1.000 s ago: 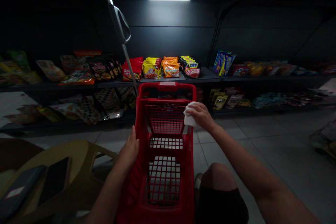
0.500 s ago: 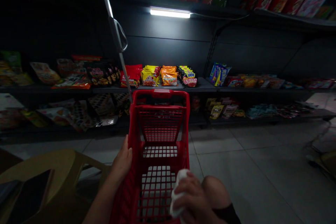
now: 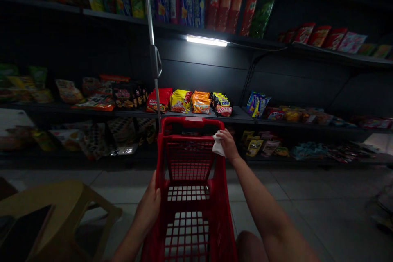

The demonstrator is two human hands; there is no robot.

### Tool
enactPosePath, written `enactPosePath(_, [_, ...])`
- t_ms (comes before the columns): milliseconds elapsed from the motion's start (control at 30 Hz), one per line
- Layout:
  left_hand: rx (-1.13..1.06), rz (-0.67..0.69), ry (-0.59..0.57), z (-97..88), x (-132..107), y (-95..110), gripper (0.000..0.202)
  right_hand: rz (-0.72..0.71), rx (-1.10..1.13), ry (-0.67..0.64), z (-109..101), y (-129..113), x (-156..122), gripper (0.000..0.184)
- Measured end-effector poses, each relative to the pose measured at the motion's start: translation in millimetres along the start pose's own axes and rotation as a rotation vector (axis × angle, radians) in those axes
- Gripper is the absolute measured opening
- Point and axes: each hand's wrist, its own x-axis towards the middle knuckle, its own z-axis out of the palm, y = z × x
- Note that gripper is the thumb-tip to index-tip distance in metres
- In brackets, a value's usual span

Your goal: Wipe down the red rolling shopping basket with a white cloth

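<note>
A red plastic shopping cart point(image 3: 160, 159) with grid-patterned walls and floor stands in front of me. My left hand point(image 3: 149, 204) grips its left side, the fingers partly hidden against the wall. My right hand point(image 3: 227, 143) is closed around a crumpled white cloth point(image 3: 218, 145) and presses it on the cart's far right corner, by the top rim. A thin metal pole point(image 3: 150, 20) with a grey clip rises at the far left corner of the cart.
Dark store shelves point(image 3: 239, 111) with snack packets point(image 3: 201, 102) and red bottles point(image 3: 235, 6) stand just past the cart. A lit tube lamp point(image 3: 206, 41) hangs under the upper shelf. At left is a yellowish stool point(image 3: 66, 200) with a dark flat object point(image 3: 27, 229) on it.
My right hand has moved forward with the white cloth, from the cart's near right side to its far right corner. The left hand stays on the left side. The view has tilted up slightly.
</note>
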Motion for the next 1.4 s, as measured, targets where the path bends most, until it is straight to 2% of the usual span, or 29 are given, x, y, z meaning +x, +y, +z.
enactPosePath(33, [-0.004, -0.015, 0.003, 1.7, 3, 2, 0.067, 0.023, 0.025, 0.022, 7, -3, 0, 0.032])
enactPosePath(100, [-0.016, -0.028, 0.011, 3.3, 10, 4, 0.067, 0.034, 0.074, 0.002, 18, -22, -18, 0.030])
enactPosePath(200, [-0.047, -0.005, 0.030, 2.1, 21, 5, 0.067, 0.013, 0.176, -0.108, 19, -69, -79, 0.029])
enactPosePath(300, [-0.065, 0.003, 0.052, -2.0, 28, 2, 0.068, 0.090, 0.276, -0.139, -6, -119, -154, 0.027])
enactPosePath(367, [-0.060, -0.029, 0.062, -5.1, 31, -1, 0.069, 0.112, 0.293, -0.222, -31, -145, -198, 0.023])
enactPosePath(400, [-0.057, -0.042, 0.064, -6.6, 31, -2, 0.070, 0.102, 0.284, -0.315, -44, -154, -216, 0.023])
enactPosePath(467, [-0.049, -0.049, 0.057, -8.8, 30, -5, 0.070, -0.053, 0.300, -0.507, -65, -165, -245, 0.020])
enactPosePath(533, [-0.043, -0.036, 0.048, -10.0, 27, -6, 0.070, -0.151, 0.318, -0.603, -76, -171, -259, 0.013])
enactPosePath(600, [-0.051, -0.026, 0.034, -10.0, 22, -7, 0.069, -0.130, 0.305, -0.615, -78, -171, -259, 0.012])
enactPosePath(700, [-0.063, -0.019, 0.010, -8.7, 14, -6, 0.070, -0.071, 0.250, -0.581, -66, -153, -231, 0.018])
enactPosePath(800, [-0.055, -0.019, 0.013, -7.7, 6, -3, 0.070, -0.089, 0.183, -0.465, -43, -107, -174, 0.020])
enactPosePath(900, [-0.056, -0.030, 0.024, -7.5, 3, 0, 0.070, -0.097, 0.051, -0.380, -17, -51, -99, 0.025])
enactPosePath(967, [-0.057, -0.022, 0.027, -7.5, 3, 2, 0.071, -0.092, -0.004, -0.320, -2, -22, -53, 0.027])
enactPosePath(1033, [-0.057, -0.026, 0.033, -7.4, 4, 3, 0.071, -0.079, 0.002, -0.243, 12, -6, -21, 0.029])
enactPosePath(1100, [-0.051, -0.048, 0.040, -7.4, 6, 5, 0.070, -0.050, 0.055, -0.159, 23, -3, -8, 0.030])
enactPosePath(1167, [-0.047, -0.060, 0.048, -7.9, 7, 7, 0.069, -0.024, 0.115, -0.114, 29, -11, -16, 0.029])
enactPosePath(1233, [-0.050, -0.056, 0.057, -8.9, 9, 8, 0.068, -0.012, 0.167, -0.123, 28, -31, -44, 0.027])
enactPosePath(1300, [-0.056, -0.062, 0.069, -10.3, 10, 6, 0.067, -0.006, 0.220, -0.172, 17, -61, -87, 0.025])
enactPosePath(1400, [-0.056, -0.074, 0.076, -12.6, 10, 3, 0.067, 0.042, 0.265, -0.253, -12, -114, -167, 0.021])
